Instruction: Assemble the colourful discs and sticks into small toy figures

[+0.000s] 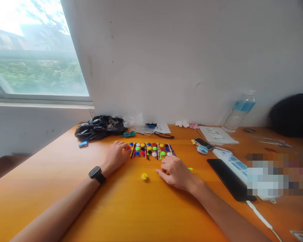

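My left hand (116, 155) lies at the left edge of a block of small coloured round pieces, its fingers bent and a little apart. A bit of red shows by its fingertips. The round pieces (149, 152) stand in short columns, with thin coloured sticks (158, 151) between the columns. My right hand (176, 170) rests at the near right corner of the block, fingers curled loosely and thumb stretched to the left. Its fingertips are close to a white round piece (169, 154). A single yellow round piece (144, 177) sits apart on the table between my hands.
Behind the block lie a black plastic bag (101, 127), clear wrapping (133, 122) and black glasses-like loops (164, 135). A small blue packet (83, 144) is at left. On the right are a black phone (229, 179), a white power strip (232, 164) and a bottle (238, 112).
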Demonstrator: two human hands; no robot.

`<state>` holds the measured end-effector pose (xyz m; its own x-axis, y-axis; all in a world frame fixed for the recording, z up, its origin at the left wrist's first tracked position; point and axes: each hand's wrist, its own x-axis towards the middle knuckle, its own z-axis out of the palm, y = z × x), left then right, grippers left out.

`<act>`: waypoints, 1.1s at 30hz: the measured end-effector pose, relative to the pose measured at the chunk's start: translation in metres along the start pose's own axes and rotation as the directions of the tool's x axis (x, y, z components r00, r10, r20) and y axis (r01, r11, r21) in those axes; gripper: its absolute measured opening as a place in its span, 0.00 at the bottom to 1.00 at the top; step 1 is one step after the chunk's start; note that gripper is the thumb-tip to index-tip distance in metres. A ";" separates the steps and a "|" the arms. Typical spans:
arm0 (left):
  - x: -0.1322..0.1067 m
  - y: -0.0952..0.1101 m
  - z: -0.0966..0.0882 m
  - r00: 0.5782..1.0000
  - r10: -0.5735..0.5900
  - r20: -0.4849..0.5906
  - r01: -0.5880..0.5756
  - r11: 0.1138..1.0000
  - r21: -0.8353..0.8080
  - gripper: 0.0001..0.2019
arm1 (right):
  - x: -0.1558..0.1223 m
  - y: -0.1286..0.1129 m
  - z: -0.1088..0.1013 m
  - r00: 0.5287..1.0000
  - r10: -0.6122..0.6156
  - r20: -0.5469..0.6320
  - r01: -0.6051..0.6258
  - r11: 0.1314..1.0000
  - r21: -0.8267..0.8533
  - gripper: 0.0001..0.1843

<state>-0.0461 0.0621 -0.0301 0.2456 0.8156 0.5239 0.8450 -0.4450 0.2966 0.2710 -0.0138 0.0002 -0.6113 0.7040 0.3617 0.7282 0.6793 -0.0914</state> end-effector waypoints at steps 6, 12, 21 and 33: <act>-0.001 -0.001 0.007 0.997 0.075 -0.025 -0.075 0.997 0.019 0.11 | 0.001 -0.001 -0.001 1.000 -0.007 -0.009 0.007 1.000 0.002 0.24; -0.003 -0.001 0.014 0.993 0.121 0.014 -0.121 0.991 0.060 0.14 | 0.001 -0.001 -0.001 1.000 0.006 -0.011 -0.006 1.000 0.013 0.23; -0.001 0.000 0.011 0.993 0.118 0.004 -0.118 0.991 0.069 0.10 | 0.002 -0.001 -0.001 1.000 0.015 0.010 -0.015 0.999 0.029 0.23; 0.000 0.011 0.003 0.990 0.117 -0.075 -0.120 0.992 -0.036 0.09 | 0.000 0.001 0.002 1.000 0.002 -0.025 0.000 0.998 0.063 0.18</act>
<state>-0.0352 0.0578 -0.0289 0.3065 0.7276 0.6137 0.7916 -0.5528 0.2602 0.2705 -0.0128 -0.0020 -0.6018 0.6998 0.3849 0.7074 0.6907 -0.1498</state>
